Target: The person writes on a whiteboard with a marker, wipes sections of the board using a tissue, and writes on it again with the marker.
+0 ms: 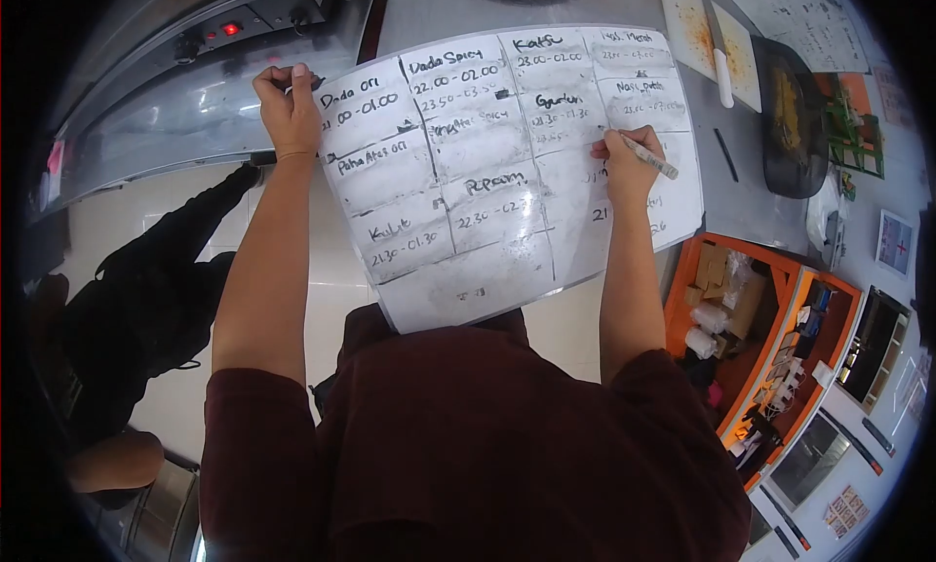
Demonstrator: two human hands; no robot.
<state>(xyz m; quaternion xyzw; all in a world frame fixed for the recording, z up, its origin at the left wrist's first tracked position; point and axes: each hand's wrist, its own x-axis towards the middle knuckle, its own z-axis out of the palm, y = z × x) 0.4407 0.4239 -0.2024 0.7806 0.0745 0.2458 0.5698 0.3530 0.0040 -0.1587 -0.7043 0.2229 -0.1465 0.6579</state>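
A whiteboard (497, 270) with black handwritten words and times in a grid leans over the metal counter's edge against my body. At its upper left corner is my left hand (291, 112), fingers curled around something small and dark that I cannot make out. My right hand (629, 167) is closed on a white marker (650, 158), its tip at the board's surface beside the "Gerton"-like entry in the third column. That hand and forearm hide part of the writing below it.
A knife (722, 70) lies on a stained white cutting board (687, 31) at the upper right. Beside it are a black tray of food (786, 114) and a thin black stick (726, 155). An orange shelf (682, 274) stands lower right. Another person's dark-clothed legs (146, 270) are at left.
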